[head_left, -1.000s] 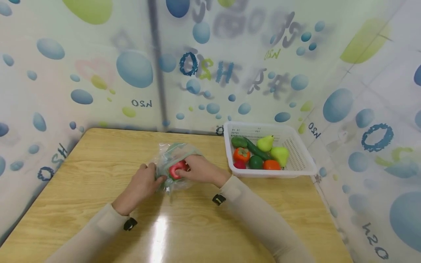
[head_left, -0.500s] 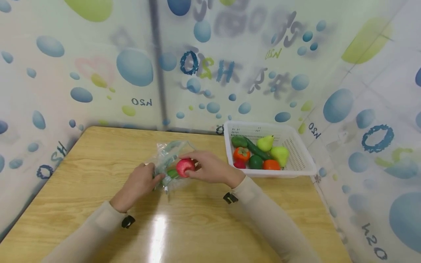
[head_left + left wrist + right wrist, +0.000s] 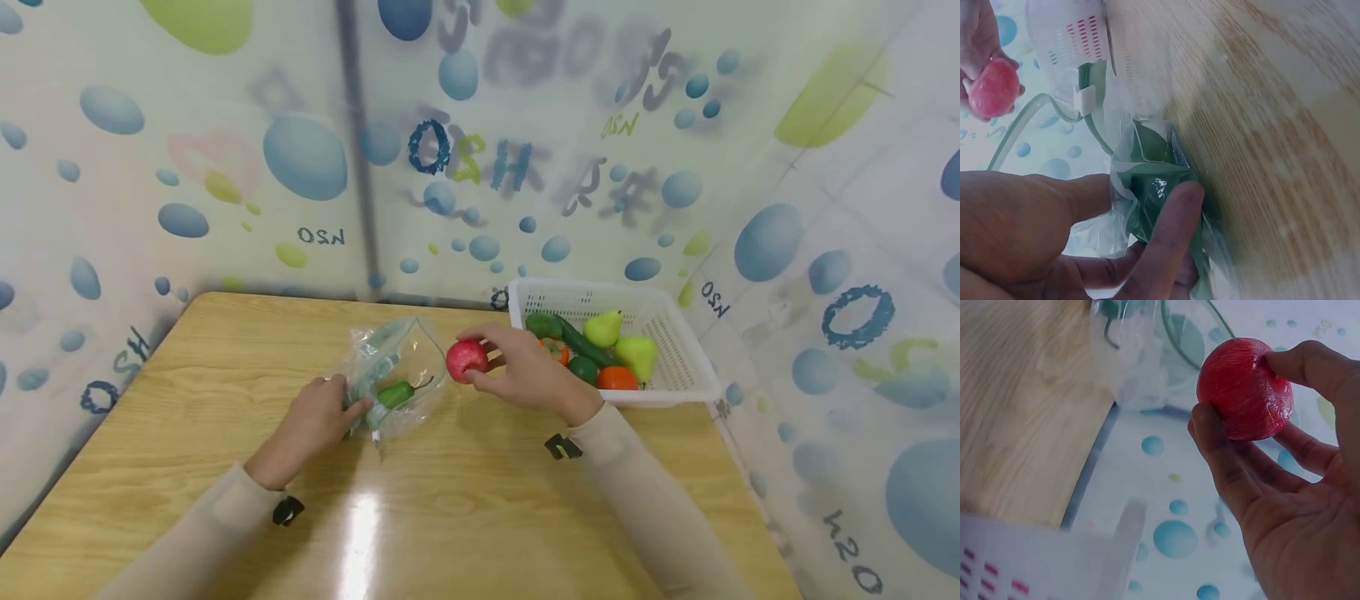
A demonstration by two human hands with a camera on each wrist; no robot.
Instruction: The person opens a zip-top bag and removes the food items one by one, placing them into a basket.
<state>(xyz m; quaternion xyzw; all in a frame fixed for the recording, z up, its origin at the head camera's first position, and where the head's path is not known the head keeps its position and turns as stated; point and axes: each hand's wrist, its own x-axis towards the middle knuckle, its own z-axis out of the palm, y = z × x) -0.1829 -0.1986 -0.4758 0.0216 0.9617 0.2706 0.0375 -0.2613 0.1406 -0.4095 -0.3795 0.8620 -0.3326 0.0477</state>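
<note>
A round red apple is held between the thumb and fingers of my right hand, just right of the bag's mouth; the right wrist view shows the apple in full. My left hand grips the near left side of a clear zip bag with a green slider seal. Inside the bag lies a green pepper with a thin curved stem. In the left wrist view, the thumb and fingers pinch the bag around something green within.
A white perforated basket stands at the back right. It holds pears, a cucumber, an orange-red fruit, a persimmon partly behind my right hand, and other green produce. A patterned wall borders the wooden table.
My right hand has drawn the apple out of the bag and moved it right, towards the basket. The pepper inside now shows. My left hand keeps its hold on the bag.
</note>
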